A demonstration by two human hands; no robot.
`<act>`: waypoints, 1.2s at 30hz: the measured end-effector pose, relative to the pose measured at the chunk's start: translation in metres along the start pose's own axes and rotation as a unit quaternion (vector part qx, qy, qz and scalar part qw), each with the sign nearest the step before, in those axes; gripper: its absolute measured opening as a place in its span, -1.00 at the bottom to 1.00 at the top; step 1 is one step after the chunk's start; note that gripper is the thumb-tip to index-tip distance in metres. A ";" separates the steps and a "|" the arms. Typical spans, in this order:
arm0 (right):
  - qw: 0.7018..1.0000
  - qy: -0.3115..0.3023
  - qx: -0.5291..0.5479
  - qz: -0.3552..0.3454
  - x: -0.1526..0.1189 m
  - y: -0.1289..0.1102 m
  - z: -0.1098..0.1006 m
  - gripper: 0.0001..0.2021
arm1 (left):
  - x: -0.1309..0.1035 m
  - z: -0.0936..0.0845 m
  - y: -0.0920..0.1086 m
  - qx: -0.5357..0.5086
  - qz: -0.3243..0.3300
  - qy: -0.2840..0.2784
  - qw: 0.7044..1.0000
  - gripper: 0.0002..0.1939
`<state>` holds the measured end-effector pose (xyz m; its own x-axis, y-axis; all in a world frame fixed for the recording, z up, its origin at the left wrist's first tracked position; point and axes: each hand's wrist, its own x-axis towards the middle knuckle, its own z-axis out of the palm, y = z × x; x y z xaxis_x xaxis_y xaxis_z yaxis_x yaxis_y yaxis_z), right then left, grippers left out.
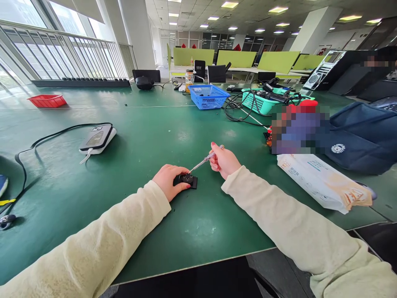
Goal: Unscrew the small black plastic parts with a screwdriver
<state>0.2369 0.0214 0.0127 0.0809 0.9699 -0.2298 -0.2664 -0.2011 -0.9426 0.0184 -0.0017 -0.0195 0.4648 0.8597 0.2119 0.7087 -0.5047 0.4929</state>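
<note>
Your left hand (169, 181) pinches the small black part (193, 182) on the table (201, 236), likely steadying it. Your right hand (225, 161) grips the screwdriver (203, 162), slanted probably for aim; tip contact unclear.

Cream LS sleeves (124, 231), prob. fleece, w/ red nail polish (188, 186).

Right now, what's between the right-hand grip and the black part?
Head view: a slim tool slants from the right-hand grip down toward the black part; tip contact unclear.
</note>
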 end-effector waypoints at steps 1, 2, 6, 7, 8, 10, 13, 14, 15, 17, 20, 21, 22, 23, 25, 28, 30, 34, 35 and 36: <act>1.000 0.001 0.001 0.004 0.000 0.000 0.000 -0.63 | 0.000 0.000 0.000 0.000 -0.001 0.001 1.000 -0.66; 1.000 0.001 0.003 0.008 0.000 0.000 0.000 -0.64 | 0.000 0.000 0.001 0.000 -0.002 0.001 1.000 -0.66; 1.000 0.002 0.009 0.024 0.000 0.001 -0.001 -0.65 | 0.000 -0.001 0.001 -0.001 -0.008 0.000 1.000 -0.65; 1.000 0.001 0.009 0.027 0.000 0.001 -0.001 -0.65 | -0.001 -0.001 0.001 -0.001 -0.008 0.000 1.000 -0.66; 1.000 0.001 0.009 0.028 0.000 0.001 -0.001 -0.65 | -0.001 -0.001 0.001 -0.001 -0.007 0.000 1.000 -0.66; 0.999 0.000 0.012 0.031 0.000 0.001 0.000 -0.65 | -0.001 -0.001 0.000 -0.001 -0.007 0.000 1.000 -0.66; 0.999 0.008 0.016 0.040 -0.001 0.000 0.000 -0.66 | -0.001 -0.001 0.000 -0.001 -0.010 -0.002 1.000 -0.66; 0.999 0.009 0.016 0.044 -0.001 -0.001 0.000 -0.66 | -0.001 -0.001 0.000 -0.001 -0.010 -0.004 1.000 -0.65; 0.999 0.010 0.016 0.046 -0.001 -0.001 0.000 -0.65 | -0.001 -0.001 0.000 0.000 -0.009 -0.006 1.000 -0.66; 0.999 0.008 0.017 0.049 0.000 -0.001 0.000 -0.65 | 0.000 -0.002 0.000 0.001 -0.007 -0.007 1.000 -0.65; 0.999 0.006 0.018 0.050 0.000 0.000 0.000 -0.64 | 0.000 -0.002 0.000 0.001 -0.003 -0.006 1.000 -0.65; 0.998 0.005 0.017 0.052 -0.001 0.000 0.000 -0.63 | 0.000 -0.002 0.000 0.000 -0.002 -0.007 1.000 -0.66; 0.998 0.003 0.016 0.054 -0.001 0.000 0.001 -0.62 | 0.000 -0.002 0.000 -0.001 -0.001 -0.007 1.000 -0.66; 0.998 0.000 0.015 0.054 -0.001 0.001 0.001 -0.62 | 0.000 -0.002 0.000 -0.002 -0.001 -0.007 1.000 -0.66; 0.999 -0.002 0.012 0.044 -0.001 0.000 0.001 -0.60 | 0.000 -0.002 0.000 -0.002 -0.003 -0.005 1.000 -0.66; 1.000 0.003 0.006 -0.017 -0.002 -0.001 0.001 -0.57 | 0.000 -0.002 0.001 -0.001 -0.008 -0.002 1.000 -0.65; 0.998 0.011 -0.004 -0.061 -0.003 -0.003 0.000 -0.57 | 0.000 -0.002 0.002 0.000 -0.010 -0.004 1.000 -0.66; 0.995 0.016 -0.031 -0.091 -0.006 -0.006 0.001 -0.58 | 0.001 -0.003 0.003 0.001 -0.011 -0.011 1.000 -0.66; 0.995 0.015 -0.036 -0.093 -0.006 -0.006 0.001 -0.58 | 0.001 -0.003 0.003 0.002 -0.012 -0.010 1.000 -0.66; 0.995 0.015 -0.040 -0.095 -0.006 -0.006 0.001 -0.58 | 0.001 -0.003 0.003 0.003 -0.014 -0.008 1.000 -0.66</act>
<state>0.2366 0.0166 0.0199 0.1521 0.9871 -0.0508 -0.1671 -0.0250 -0.9856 0.0194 -0.0024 -0.0157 0.4533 0.8718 0.1857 0.7248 -0.4818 0.4925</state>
